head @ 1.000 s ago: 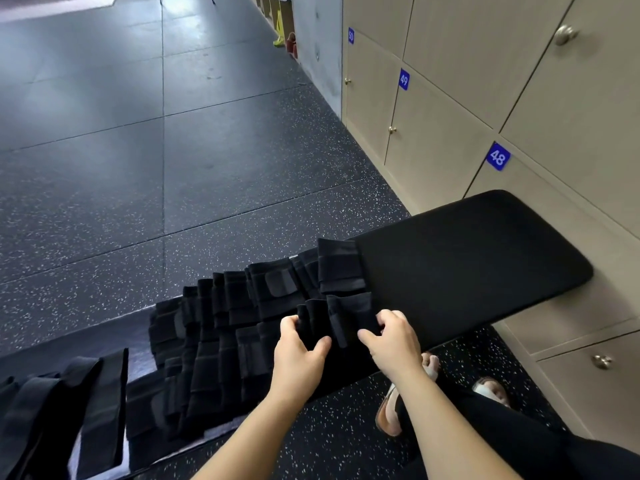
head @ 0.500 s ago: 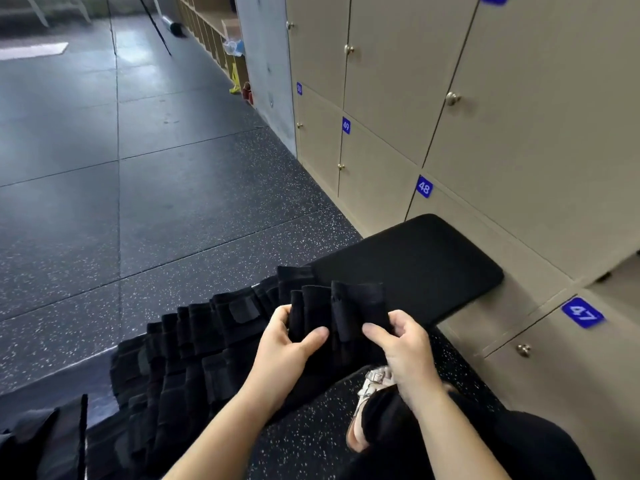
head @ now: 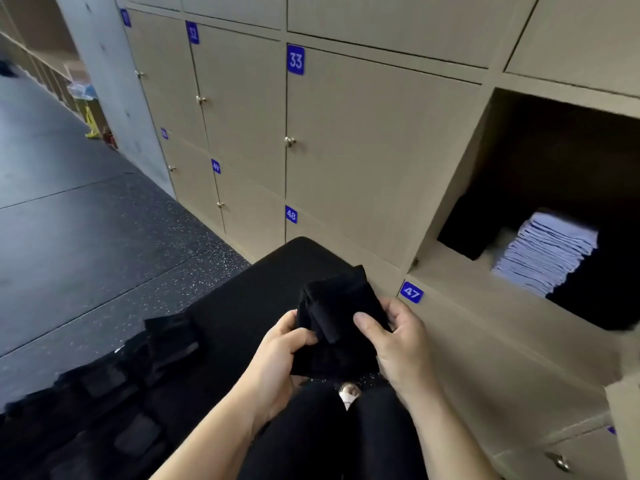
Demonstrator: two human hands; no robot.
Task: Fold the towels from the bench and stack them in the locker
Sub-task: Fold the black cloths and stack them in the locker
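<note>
both hands hold one black towel in the air, low in the middle of the view, over the near end of the bench. the left hand grips its left edge, fingers curled round the cloth and thumb on top. the right hand pinches the right edge, thumb flat on the near face and fingers wrapped behind. the towel looks bunched into a small thick packet with a flap hanging at its middle, though black on black hides how neat the folds are.

from the hands, the pile lies on the bench at 8 o'clock, dark and blurred, apart from the held piece. the open locker is at 2 o'clock. inside it a pale stack stands towards the right, with dark stuff beside it on the left. closed doors fill 12 o'clock.

the step in hand seems to be the end of folding one towel, or the start of carrying it over. the next move likely calls for tucking in the loose flap while holding both edges, so the packet does not spring open. then comes a reach up to 2 o'clock and a flat set-down on a stack inside. much of the pile is left, so the task seems far from done.
</note>
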